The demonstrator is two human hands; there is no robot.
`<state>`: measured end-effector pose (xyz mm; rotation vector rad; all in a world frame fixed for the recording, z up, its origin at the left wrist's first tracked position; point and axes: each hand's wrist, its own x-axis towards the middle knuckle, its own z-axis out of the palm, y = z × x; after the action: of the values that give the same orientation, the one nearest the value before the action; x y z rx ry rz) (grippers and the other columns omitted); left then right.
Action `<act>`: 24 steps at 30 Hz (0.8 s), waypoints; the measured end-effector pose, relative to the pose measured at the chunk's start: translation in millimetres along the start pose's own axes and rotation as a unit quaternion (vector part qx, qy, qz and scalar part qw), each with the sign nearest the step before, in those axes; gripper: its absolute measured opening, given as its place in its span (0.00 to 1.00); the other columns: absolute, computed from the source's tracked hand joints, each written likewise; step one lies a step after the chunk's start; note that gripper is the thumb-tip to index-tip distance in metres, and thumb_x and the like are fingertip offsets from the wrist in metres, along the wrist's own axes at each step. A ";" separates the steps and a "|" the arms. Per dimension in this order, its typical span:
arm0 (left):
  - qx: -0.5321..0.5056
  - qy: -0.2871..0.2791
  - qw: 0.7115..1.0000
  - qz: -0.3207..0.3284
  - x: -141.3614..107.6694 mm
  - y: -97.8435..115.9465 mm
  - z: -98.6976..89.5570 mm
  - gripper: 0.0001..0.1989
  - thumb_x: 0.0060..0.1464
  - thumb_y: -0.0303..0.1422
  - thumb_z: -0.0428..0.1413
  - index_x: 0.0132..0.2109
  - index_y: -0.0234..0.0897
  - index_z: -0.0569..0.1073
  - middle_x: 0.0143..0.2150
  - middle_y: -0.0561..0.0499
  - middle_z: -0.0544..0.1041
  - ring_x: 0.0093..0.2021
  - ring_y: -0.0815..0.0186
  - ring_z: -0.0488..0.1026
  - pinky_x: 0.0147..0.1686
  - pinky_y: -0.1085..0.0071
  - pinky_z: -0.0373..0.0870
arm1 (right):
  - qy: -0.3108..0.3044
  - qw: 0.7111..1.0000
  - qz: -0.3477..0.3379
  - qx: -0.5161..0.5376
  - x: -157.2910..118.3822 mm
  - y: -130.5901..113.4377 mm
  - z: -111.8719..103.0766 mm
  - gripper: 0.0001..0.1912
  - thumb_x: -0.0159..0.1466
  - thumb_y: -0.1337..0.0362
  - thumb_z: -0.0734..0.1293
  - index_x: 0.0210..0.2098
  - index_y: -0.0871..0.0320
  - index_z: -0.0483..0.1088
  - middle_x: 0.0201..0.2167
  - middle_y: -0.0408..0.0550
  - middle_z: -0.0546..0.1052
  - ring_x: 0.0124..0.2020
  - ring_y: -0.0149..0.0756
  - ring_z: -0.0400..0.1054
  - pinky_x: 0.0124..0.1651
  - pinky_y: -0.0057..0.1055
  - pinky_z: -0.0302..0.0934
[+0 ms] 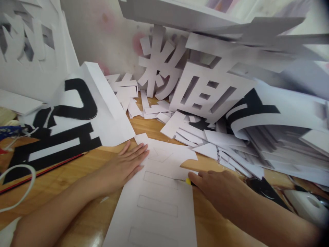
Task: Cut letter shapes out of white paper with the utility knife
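Note:
A white foam board [159,185] with pencilled rectangles lies on the wooden table. My left hand [128,163] rests flat on its left edge, fingers spread and holding nothing. At the board's right side, my right hand [213,183] is closed round a yellow cutter [188,180]. The thin blade points left and touches the board at the right end of the upper pencilled rectangle. Most of the cutter's body is hidden by my right hand.
Cut white character shapes [161,65] stand at the back, with white scraps [185,128] before them. Black paper letters [59,145] and a red pencil [59,161] lie left. A curved white sheet [277,120] and a white device [303,206] are right. A white cable [33,175] loops at far left.

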<state>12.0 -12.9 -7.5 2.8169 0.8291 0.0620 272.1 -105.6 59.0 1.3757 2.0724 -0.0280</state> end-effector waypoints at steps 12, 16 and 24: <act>-0.018 -0.008 1.000 -0.005 -0.2 1.3 -0.3 0.24 0.66 0.40 0.33 0.65 0.35 0.48 0.67 0.47 0.47 0.66 0.68 0.40 0.63 0.61 0.28 | 0.031 0.999 -0.010 -0.019 -6.0 1.0 2.0 0.26 0.45 0.82 0.64 0.41 0.55 0.65 0.25 0.41 0.75 0.20 0.38 0.71 0.17 0.31 0.33; -0.018 -0.013 1.000 -0.006 -0.4 2.3 -2.7 0.24 0.66 0.40 0.34 0.65 0.35 0.48 0.67 0.47 0.47 0.66 0.67 0.40 0.63 0.59 0.31 | 0.078 0.996 -0.034 -0.018 -8.4 -0.1 3.6 0.26 0.42 0.83 0.64 0.39 0.56 0.65 0.21 0.41 0.74 0.17 0.38 0.68 0.17 0.32 0.32; -0.033 -0.014 0.999 -0.011 -0.3 3.4 -5.0 0.24 0.66 0.38 0.36 0.65 0.35 0.49 0.67 0.46 0.47 0.66 0.66 0.41 0.63 0.59 0.31 | 0.074 0.997 -0.034 -0.007 -5.2 5.1 10.4 0.24 0.41 0.80 0.68 0.35 0.55 0.63 0.21 0.39 0.74 0.17 0.37 0.68 0.17 0.31 0.33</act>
<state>13.1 -14.9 -1.9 2.7403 0.8357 0.0469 282.8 -111.2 55.1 1.3350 2.2367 0.0616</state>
